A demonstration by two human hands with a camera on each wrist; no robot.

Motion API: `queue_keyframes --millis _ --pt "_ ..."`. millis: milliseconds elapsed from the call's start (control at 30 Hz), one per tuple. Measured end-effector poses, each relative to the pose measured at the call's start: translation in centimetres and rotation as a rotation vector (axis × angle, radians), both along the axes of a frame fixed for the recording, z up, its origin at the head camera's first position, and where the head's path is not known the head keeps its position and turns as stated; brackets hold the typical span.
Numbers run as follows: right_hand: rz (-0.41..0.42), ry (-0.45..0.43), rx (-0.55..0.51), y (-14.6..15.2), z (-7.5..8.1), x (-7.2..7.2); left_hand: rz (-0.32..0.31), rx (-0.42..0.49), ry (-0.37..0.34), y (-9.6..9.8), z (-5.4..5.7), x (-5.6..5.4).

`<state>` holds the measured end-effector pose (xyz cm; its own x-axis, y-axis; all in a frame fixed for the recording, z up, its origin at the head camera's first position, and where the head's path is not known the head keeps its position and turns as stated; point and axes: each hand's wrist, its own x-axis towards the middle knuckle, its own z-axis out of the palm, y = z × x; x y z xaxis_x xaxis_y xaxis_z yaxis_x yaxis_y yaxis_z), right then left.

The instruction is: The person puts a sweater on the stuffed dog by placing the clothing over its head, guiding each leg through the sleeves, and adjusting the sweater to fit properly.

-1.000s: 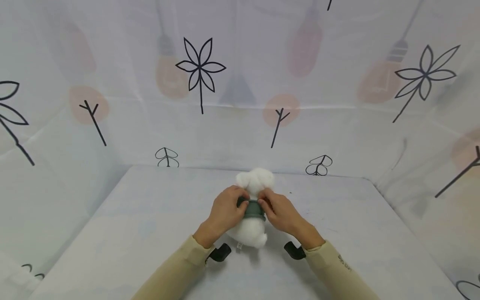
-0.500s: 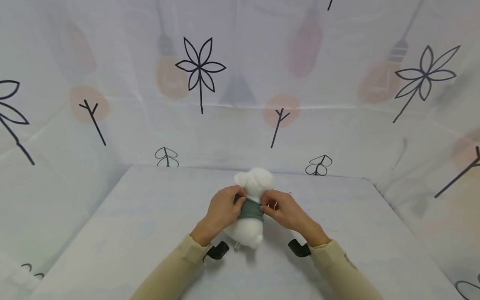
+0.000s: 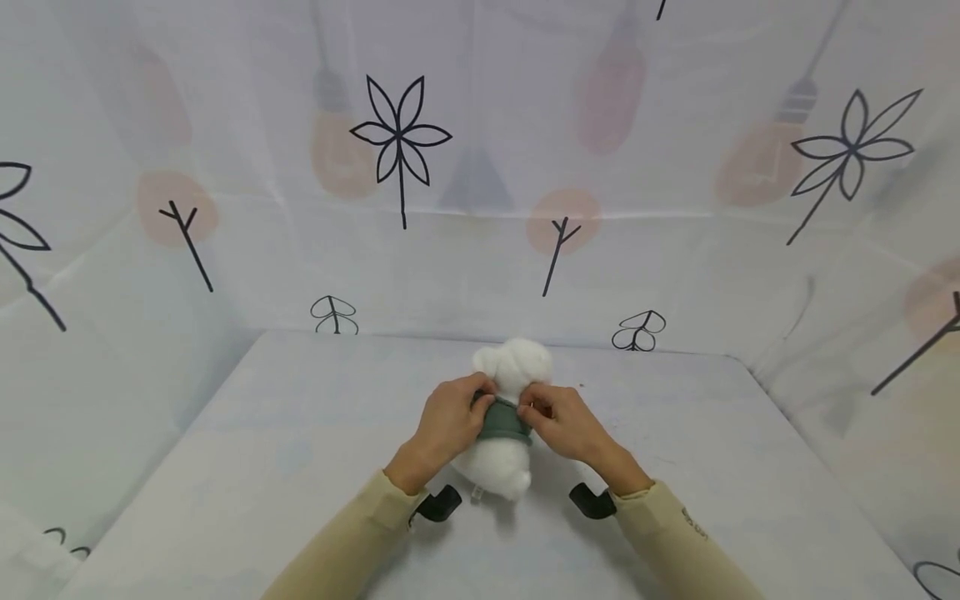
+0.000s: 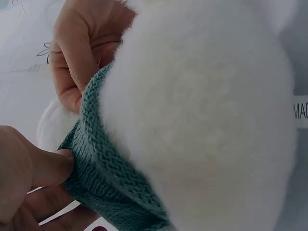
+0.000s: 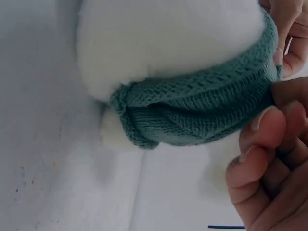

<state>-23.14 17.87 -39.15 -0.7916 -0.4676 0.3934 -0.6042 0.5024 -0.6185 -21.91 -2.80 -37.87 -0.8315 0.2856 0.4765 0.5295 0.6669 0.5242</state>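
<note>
A white plush toy [image 3: 495, 468] with a round head and a small tail stands in the middle of the table, its back toward me. Around its body sits a green knitted sweater [image 3: 504, 422]. My left hand [image 3: 448, 423] pinches the sweater's upper edge on the left, just below the head. On the other side, my right hand [image 3: 566, 425] pinches the same edge between thumb and fingers. Close up in the right wrist view, the knit [image 5: 192, 113] lies in folds under a thick band. The toy's front is hidden from the head view.
The toy stands on a pale cloth-covered table [image 3: 300, 517]. Behind it hangs a white curtain [image 3: 480, 250] printed with flowers and bulbs. A black wrist mount [image 3: 440, 504] shows below the left hand, and a small white tag [image 3: 477, 493] at the toy's base.
Half a second ago my right hand drew slightly right and the toy leaned left. Now that hand is back closer to the left hand, and the toy has shifted a little right again.
</note>
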Motion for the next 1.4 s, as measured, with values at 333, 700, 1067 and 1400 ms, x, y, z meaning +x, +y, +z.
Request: queue_keyframes --millis 333,700,1067,1400 --pt "-0.011 0.172 -0.034 -0.8 -0.8 0.1 0.017 0.009 -0.008 -0.2 -0.2 -0.4" --pt "0.164 0.035 0.012 -1.4 -0.7 0.7 0.026 -0.046 0.084 -2.0 -1.1 0.5" --pt "0.225 0.012 0.075 -1.2 -1.3 1.4 -0.264 -0.033 -0.047 -3.5 -1.7 2.3" --pt "0.231 0.015 0.212 -0.7 -1.8 1.8 -0.367 -0.16 -0.12 -4.3 -2.5 2.2"
